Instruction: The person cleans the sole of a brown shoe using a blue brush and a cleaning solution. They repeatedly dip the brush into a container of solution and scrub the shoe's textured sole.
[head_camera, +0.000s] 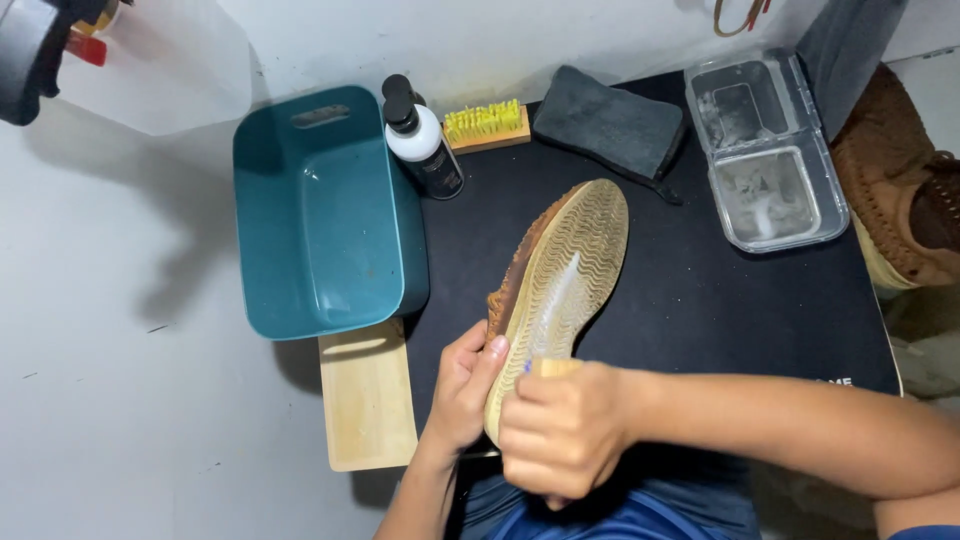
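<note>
The shoe (560, 270) lies sole up on the black mat (700, 300), toe pointing away from the person, heel end at the near edge between both hands. The pale, wavy-ribbed sole faces the camera; the brown knit upper shows along its left edge. The left hand (462, 392) is clamped on the shoe's heel from the left side, thumb pressed against the sole's rim. The right hand (562, 432) is closed in a fist around a small wooden brush (552, 367), of which only a corner of the block shows above the knuckles; the block touches the sole near the heel. A pale wet streak runs up the middle of the sole. To the left of the shoe stands a teal tub (320, 220), partly on the mat, with a wooden board (367, 400) lying just below it. Behind the shoe, along the far edge of the mat, stand a bottle (420, 140) with a white body and black cap, a wooden brush with yellow bristles (487, 124) and a folded grey cloth (610, 125). A clear two-part tray (765, 150) sits at the far right of the mat. A second brown shoe (895, 190) rests off the mat's right edge, well apart from the hands.
</note>
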